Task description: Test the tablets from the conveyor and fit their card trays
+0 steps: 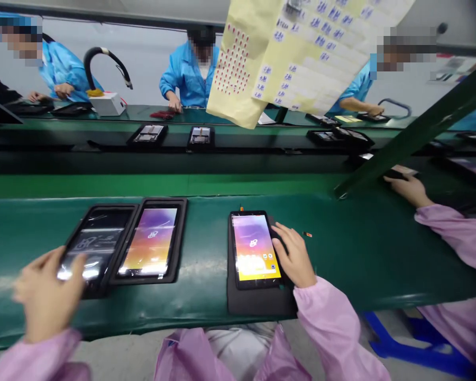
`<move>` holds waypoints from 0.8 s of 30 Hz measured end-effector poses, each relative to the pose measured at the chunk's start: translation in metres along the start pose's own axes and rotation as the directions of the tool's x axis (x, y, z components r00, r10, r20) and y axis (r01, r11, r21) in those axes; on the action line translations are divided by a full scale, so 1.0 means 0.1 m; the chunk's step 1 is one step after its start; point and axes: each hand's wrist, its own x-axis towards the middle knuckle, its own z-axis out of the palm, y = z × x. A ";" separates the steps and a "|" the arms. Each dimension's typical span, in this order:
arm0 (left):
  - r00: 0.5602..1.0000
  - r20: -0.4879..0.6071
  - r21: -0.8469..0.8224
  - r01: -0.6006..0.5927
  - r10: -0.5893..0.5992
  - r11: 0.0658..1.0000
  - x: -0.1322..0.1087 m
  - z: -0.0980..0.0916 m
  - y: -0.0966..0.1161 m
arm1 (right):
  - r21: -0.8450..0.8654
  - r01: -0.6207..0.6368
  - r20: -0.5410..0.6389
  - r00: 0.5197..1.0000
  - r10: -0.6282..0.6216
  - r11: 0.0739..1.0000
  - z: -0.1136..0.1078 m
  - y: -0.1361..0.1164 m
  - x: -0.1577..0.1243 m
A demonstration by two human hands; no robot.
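Left hand: the left hand (47,293), in a pink sleeve (35,360), is blurred, its fingers (73,270) spread and lying over the lower left corner of the dark phone.

Dark phone: the dark phone (93,246) has an unlit, glossy screen and sits in a black tray (129,211) on the green counter (206,254).

Middle phone: the lit phone (148,241) shows a purple and orange wallpaper. It lies in a second black tray (180,233), right beside the first.

Right phone: the bright phone (254,248) shows app icons and lies upright on a black pad (257,301).

Right hand: the right hand (295,254), in its own pink sleeve (333,328), rests against the bright phone's right edge. Its fingers (281,246) lie close together and slightly curled; whether they grip, I cannot tell.

Small part: a tiny orange and black piece (307,234) lies on the counter, near the right hand.

Far right: a co-worker's hand (408,190) reaches across a dark object (400,172).
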 end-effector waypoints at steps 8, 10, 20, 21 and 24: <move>0.611 0.324 -0.609 -0.449 0.722 0.654 -1.87 0.90 1.89 | -0.224 0.144 0.230 0.969 -0.091 0.964 0.37 -0.59 0.25; 0.620 0.305 -0.631 -0.437 0.723 0.641 -2.00 1.01 1.97 | -0.232 0.142 0.229 0.970 -0.087 0.962 0.35 -0.63 0.09; 0.737 0.288 -0.594 -0.363 0.611 0.718 -2.42 0.95 2.12 | -0.224 0.139 0.280 0.957 -0.073 0.964 -0.02 -0.67 -0.63; 0.735 0.281 -0.591 -0.374 0.617 0.715 -2.43 0.94 2.13 | -0.229 0.143 0.287 0.955 -0.074 0.963 -0.04 -0.65 -0.66; 0.732 0.251 -0.576 -0.413 0.634 0.705 -2.42 0.93 2.14 | -0.256 0.174 0.299 0.950 -0.093 0.951 -0.07 -0.62 -0.74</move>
